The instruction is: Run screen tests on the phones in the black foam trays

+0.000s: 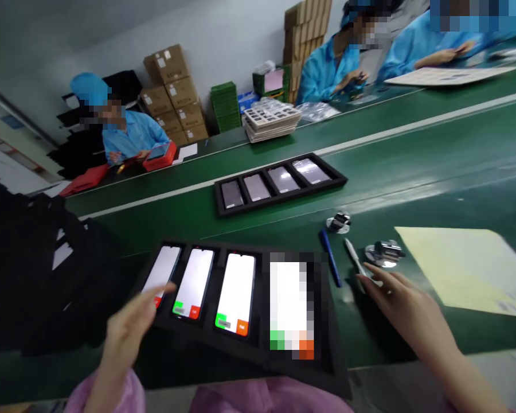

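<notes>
A black foam tray (262, 355) in front of me holds several phones with lit white screens, green and red blocks at their lower ends. My left hand (131, 324) is over the leftmost phone (165, 267), fingers stretched out, holding nothing visible. On the right, my right hand (402, 304) has its fingers on the lower end of a white pen (353, 255), which lies at a slant on the green table. A blue pen (330, 258) lies between that pen and the tray.
Another black tray (281, 192) with several dark-screened phones sits farther back. Shiny round items (384, 252) and a yellow sheet (468, 264) lie at right. Black material (30, 275) is piled at left. People in blue work across the table, near stacked cards (272, 120).
</notes>
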`<state>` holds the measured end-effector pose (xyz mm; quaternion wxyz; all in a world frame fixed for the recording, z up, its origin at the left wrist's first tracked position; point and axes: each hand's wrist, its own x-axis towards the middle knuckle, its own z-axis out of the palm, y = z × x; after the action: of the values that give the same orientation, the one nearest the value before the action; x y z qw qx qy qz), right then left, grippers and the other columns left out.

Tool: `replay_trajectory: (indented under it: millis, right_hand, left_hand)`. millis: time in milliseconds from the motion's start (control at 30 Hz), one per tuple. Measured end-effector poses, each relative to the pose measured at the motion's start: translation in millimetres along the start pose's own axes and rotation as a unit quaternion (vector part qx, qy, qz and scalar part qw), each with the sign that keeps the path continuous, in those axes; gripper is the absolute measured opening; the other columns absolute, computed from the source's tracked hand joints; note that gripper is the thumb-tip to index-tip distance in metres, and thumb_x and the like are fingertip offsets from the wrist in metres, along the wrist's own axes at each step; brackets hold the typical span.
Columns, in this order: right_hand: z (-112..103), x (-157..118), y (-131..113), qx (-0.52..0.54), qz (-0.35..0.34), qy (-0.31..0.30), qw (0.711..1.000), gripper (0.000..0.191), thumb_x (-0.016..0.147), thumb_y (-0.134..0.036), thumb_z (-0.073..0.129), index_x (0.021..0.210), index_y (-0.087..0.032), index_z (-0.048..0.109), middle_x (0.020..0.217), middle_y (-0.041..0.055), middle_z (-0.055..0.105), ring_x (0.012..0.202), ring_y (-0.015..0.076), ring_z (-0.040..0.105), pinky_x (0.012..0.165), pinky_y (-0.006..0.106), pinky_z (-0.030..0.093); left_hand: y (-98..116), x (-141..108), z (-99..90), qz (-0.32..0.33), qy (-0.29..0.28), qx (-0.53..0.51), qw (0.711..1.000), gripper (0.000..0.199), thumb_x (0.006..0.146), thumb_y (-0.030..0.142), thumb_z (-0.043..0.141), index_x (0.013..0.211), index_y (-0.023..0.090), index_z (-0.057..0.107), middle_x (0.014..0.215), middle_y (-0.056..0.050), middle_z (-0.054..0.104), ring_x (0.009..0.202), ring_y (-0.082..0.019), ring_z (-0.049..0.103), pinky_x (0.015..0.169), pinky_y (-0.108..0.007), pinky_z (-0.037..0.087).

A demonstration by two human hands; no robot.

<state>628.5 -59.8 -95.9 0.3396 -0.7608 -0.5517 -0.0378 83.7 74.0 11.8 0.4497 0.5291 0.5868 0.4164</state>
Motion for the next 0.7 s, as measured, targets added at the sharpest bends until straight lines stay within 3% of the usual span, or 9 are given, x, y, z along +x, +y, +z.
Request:
replay_trajectory:
  millis: [67, 167, 267, 333, 400, 500, 567, 600, 700]
  right_hand:
    - [15.7, -1.3, -27.2, 0.056, 0.027, -0.022, 0.998, 0.063, 0.111, -0.073, 0.048, 0.138, -0.022, 0.073, 0.117, 0.0124, 0.078, 0.082, 0.0205, 0.075, 0.072, 0.034, 0.065]
    - [39.6, -5.7, -66.3, 0.126, 0.067, -0.059, 0.988, 0.074, 0.109, -0.075, 0.046, 0.162, -0.025, 0.058, 0.149, 0.0148, 0.070, 0.124, 0.0313, 0.076, 0.096, 0.040, 0.069]
    - [57.3, 2.4, -87.9, 0.164, 0.110, -0.059, 0.978, 0.080, 0.111, -0.074, 0.035, 0.175, -0.025, 0.038, 0.166, 0.0143, 0.056, 0.151, 0.0324, 0.060, 0.116, 0.045, 0.061]
    - [62.6, 18.8, -93.5, 0.180, 0.112, -0.061, 0.975, 0.077, 0.113, -0.072, 0.027, 0.177, -0.028, 0.034, 0.167, 0.0119, 0.056, 0.152, 0.0286, 0.059, 0.119, 0.042, 0.059]
    - [61.8, 40.6, -97.3, 0.180, 0.084, -0.075, 0.977, 0.076, 0.112, -0.074, 0.030, 0.174, -0.031, 0.040, 0.163, 0.0107, 0.060, 0.148, 0.0278, 0.062, 0.118, 0.042, 0.060]
    - [53.8, 74.5, -108.3, 0.141, 0.000, -0.104, 0.984, 0.069, 0.107, -0.078, 0.044, 0.151, -0.031, 0.068, 0.163, 0.0118, 0.059, 0.151, 0.0338, 0.058, 0.123, 0.053, 0.054]
    - [50.4, 94.7, -120.4, 0.100, -0.069, -0.127, 0.984, 0.058, 0.107, -0.076, 0.049, 0.123, -0.031, 0.083, 0.167, 0.0099, 0.055, 0.157, 0.0393, 0.048, 0.129, 0.064, 0.042]
    - [50.5, 103.4, -127.1, 0.080, -0.100, -0.140, 0.982, 0.055, 0.107, -0.073, 0.050, 0.112, -0.031, 0.085, 0.168, 0.0092, 0.054, 0.157, 0.0419, 0.046, 0.128, 0.069, 0.040]
    - [55.3, 121.8, -144.7, 0.031, -0.169, -0.177, 0.969, 0.051, 0.110, -0.063, 0.051, 0.100, -0.026, 0.085, 0.164, 0.0126, 0.058, 0.151, 0.0476, 0.049, 0.116, 0.076, 0.043]
  left_hand:
    - [1.7, 37.1, -34.1, 0.006, 0.109, 0.040, 0.993, 0.072, 0.068, 0.076, 0.092, 0.121, 0.028, 0.080, 0.156, -0.008, 0.070, 0.169, -0.042, 0.037, 0.139, -0.051, 0.037]
    - [-15.5, 71.8, -47.7, -0.041, 0.097, 0.047, 0.993, 0.107, 0.070, 0.104, 0.065, 0.131, 0.017, 0.077, 0.143, -0.020, 0.077, 0.152, -0.048, 0.059, 0.127, -0.057, 0.051]
    - [-37.3, 68.5, -43.9, -0.062, 0.068, 0.053, 0.994, 0.135, 0.078, 0.112, 0.020, 0.153, 0.008, 0.064, 0.142, -0.026, 0.076, 0.138, -0.046, 0.071, 0.117, -0.056, 0.060]
    - [-43.7, 50.8, -46.5, -0.062, 0.066, 0.081, 0.993, 0.137, 0.081, 0.109, 0.010, 0.164, 0.009, 0.052, 0.157, -0.024, 0.068, 0.146, -0.044, 0.067, 0.121, -0.053, 0.058]
    - [-39.9, 31.3, -55.4, -0.065, 0.064, 0.131, 0.987, 0.135, 0.081, 0.110, 0.017, 0.169, 0.011, 0.046, 0.169, -0.022, 0.058, 0.157, -0.045, 0.056, 0.129, -0.054, 0.050]
    - [-15.3, 15.4, -65.4, -0.091, 0.071, 0.230, 0.966, 0.132, 0.074, 0.103, 0.059, 0.168, 0.010, 0.048, 0.178, -0.028, 0.043, 0.169, -0.058, 0.029, 0.139, -0.075, 0.018]
    - [10.4, 16.8, -54.9, -0.077, 0.079, 0.298, 0.948, 0.120, 0.075, 0.087, 0.076, 0.166, 0.013, 0.052, 0.185, -0.026, 0.028, 0.172, -0.061, 0.005, 0.133, -0.085, -0.007]
    - [24.2, 20.9, -42.0, -0.034, 0.061, 0.336, 0.939, 0.102, 0.081, 0.077, 0.078, 0.164, 0.020, 0.057, 0.187, -0.018, 0.027, 0.175, -0.054, 0.004, 0.137, -0.078, -0.008]
    - [58.4, 44.1, 22.6, 0.250, -0.155, 0.463, 0.836, 0.044, 0.111, 0.047, 0.049, 0.136, 0.026, 0.078, 0.158, -0.015, 0.065, 0.153, -0.039, 0.053, 0.130, -0.065, 0.039]
